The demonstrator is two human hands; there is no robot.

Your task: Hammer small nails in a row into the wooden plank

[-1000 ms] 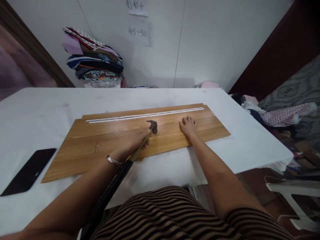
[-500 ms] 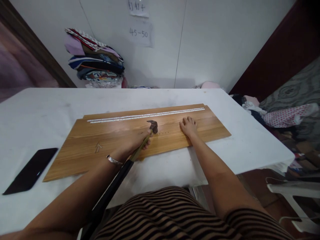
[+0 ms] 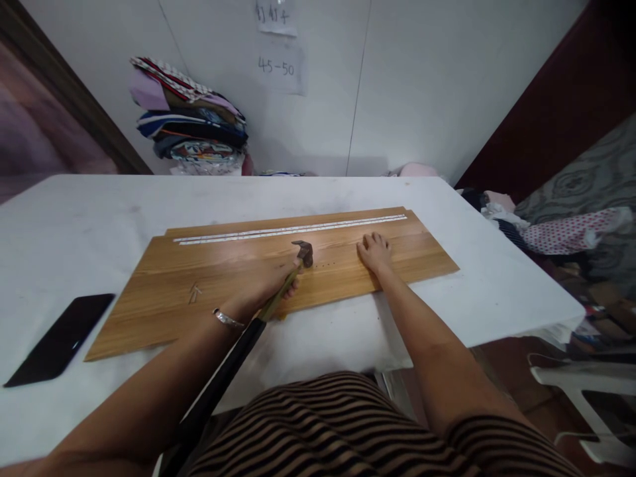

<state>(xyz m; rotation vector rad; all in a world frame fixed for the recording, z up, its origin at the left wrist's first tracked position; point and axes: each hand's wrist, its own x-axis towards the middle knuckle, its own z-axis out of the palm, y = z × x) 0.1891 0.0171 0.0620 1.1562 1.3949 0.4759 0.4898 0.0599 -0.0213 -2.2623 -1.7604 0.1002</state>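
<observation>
My left hand [image 3: 275,281] is closed round the shaft of a claw hammer [image 3: 305,253], close below its rusty head. The hammer's long black grip runs back along my forearm. Its head is at the left end of a short row of small dark spots [image 3: 325,264] on the wooden board [image 3: 238,265]; I cannot tell whether it touches the wood. My right hand [image 3: 375,252] lies on the board to the right of that row, fingers slightly spread and holding nothing. Several loose nails [image 3: 195,292] rest on the board's left part.
Two white strips with markings [image 3: 293,230] lie along the board's far side. A black phone [image 3: 62,339] is on the white table [image 3: 124,205] at the left. Folded clothes [image 3: 193,119] are stacked at the back, and a white stool [image 3: 586,384] stands at the lower right.
Almost nothing differs. The hammer head sits very slightly lower in the picture; my right hand stays in place on the board.
</observation>
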